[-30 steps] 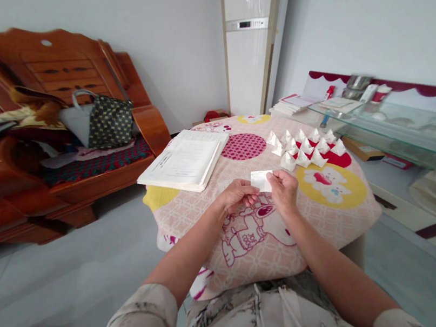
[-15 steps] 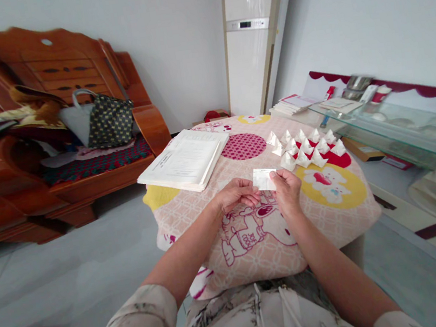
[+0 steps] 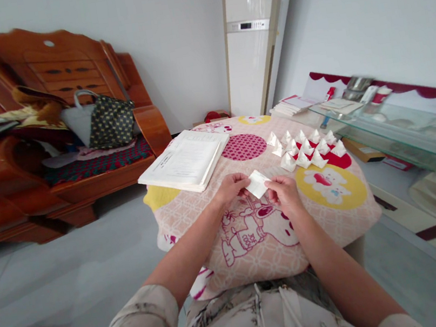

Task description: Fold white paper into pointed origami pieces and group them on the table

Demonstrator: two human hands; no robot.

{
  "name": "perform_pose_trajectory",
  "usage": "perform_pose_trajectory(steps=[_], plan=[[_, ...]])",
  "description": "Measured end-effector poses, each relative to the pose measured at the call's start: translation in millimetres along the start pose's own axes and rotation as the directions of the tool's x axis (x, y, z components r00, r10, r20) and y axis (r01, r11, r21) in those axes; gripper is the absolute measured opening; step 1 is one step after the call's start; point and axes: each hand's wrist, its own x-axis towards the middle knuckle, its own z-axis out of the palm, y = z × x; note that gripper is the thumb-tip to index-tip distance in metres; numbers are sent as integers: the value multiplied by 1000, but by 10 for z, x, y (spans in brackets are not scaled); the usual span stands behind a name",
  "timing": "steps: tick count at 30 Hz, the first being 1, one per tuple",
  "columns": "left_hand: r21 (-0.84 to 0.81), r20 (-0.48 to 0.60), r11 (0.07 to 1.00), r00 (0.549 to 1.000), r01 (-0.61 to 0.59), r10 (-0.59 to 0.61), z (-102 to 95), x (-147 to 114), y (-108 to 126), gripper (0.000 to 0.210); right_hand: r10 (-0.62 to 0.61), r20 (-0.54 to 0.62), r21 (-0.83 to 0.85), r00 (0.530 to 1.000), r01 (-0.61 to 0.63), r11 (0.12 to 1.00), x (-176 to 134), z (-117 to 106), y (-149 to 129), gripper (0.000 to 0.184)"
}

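Observation:
A small folded piece of white paper (image 3: 257, 184) is held up over the table, turned so that a corner points away from me. My left hand (image 3: 233, 188) pinches its left corner between thumb and fingers. On the opposite corner, my right hand (image 3: 283, 192) grips it the same way, fingers curled. Beyond my right hand stand several folded white paper pieces with pointed tops (image 3: 302, 159), set in rows. A stack of printed paper sheets (image 3: 185, 160) lies on the table past my left hand.
A pink patterned cloth (image 3: 203, 231) covers the round table. To the right is a glass-topped cabinet (image 3: 401, 130) carrying papers, metal bowls and a cup. A wooden sofa (image 3: 121, 172) with bags (image 3: 111, 119) stands at the left. A tall white appliance (image 3: 248, 66) is behind.
The paper has turned from lying square to corner-up. My left hand, earlier with loose fingers beside it, now pinches its left corner. My right hand has shifted its grip to the right corner.

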Motion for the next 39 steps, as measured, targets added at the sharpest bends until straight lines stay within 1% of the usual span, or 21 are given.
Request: perform_pose_trajectory(steps=[3,6,8,10,11,13,15,18,21,24,26,27,28,29,30,31,32,34,35,37,39], plan=[[57,-106,991,986,-123,129,-9,25,-13,13,120,141,-91,983,-108,990,-19,-42,-12,24],[173,-123,963,966,-206,229,-21,67,-19,15,232,250,-172,940,-193,966,-35,-59,-37,22],[292,-145,923,942,-252,304,-35,93,-18,19,290,232,-155,928,-259,953,-38,-52,-59,18],[445,-152,844,904,-298,400,-49,103,-19,25,347,150,-97,926,-336,937,-37,-34,-78,13],[519,-128,793,888,-320,442,-51,99,-23,26,372,110,-69,922,-366,928,-37,-22,-84,12],[624,-12,683,870,-379,494,-41,76,-38,23,402,61,-36,913,-401,915,-42,2,-89,13],[650,146,609,861,-454,487,-10,42,-61,19,407,43,-19,912,-407,913,-59,23,-87,16],[631,341,547,830,-550,442,45,-7,-87,20,427,34,5,904,-427,904,-96,32,-81,18],[628,474,490,797,-604,374,68,-40,-81,22,467,75,-25,881,-467,884,-132,-8,-79,16],[652,542,433,782,-622,306,60,-54,-60,22,491,171,-211,854,-455,865,-147,-114,-90,15],[673,559,397,781,-624,280,53,-44,-51,21,447,197,-380,872,-352,855,-128,-212,-110,15],[682,564,380,780,-625,271,51,-33,-49,21,384,181,-453,906,-269,850,-106,-264,-124,17],[689,567,366,780,-625,265,50,-17,-48,21,264,156,-513,952,-151,845,-76,-314,-139,18],[694,571,356,779,-626,259,49,0,-47,20,122,161,-557,979,-12,831,-38,-360,-153,15],[696,574,348,778,-628,255,48,19,-46,19,-35,210,-591,977,155,792,4,-400,-166,12],[697,578,341,776,-630,253,46,36,-44,18,-158,290,-607,944,309,732,48,-431,-176,10],[697,583,334,772,-635,252,43,51,-41,18,-240,375,-611,895,434,662,91,-455,-181,10],[692,599,319,762,-647,246,35,68,-31,18,-301,538,-584,787,606,540,164,-477,-175,12],[692,605,313,759,-651,241,30,69,-26,18,-298,604,-560,739,660,501,191,-479,-167,12],[694,609,308,759,-650,230,23,61,-22,20,-266,699,-508,664,723,468,227,-473,-144,9],[708,600,297,767,-641,226,28,43,-32,21,-229,747,-474,624,742,475,253,-470,-124,7]])
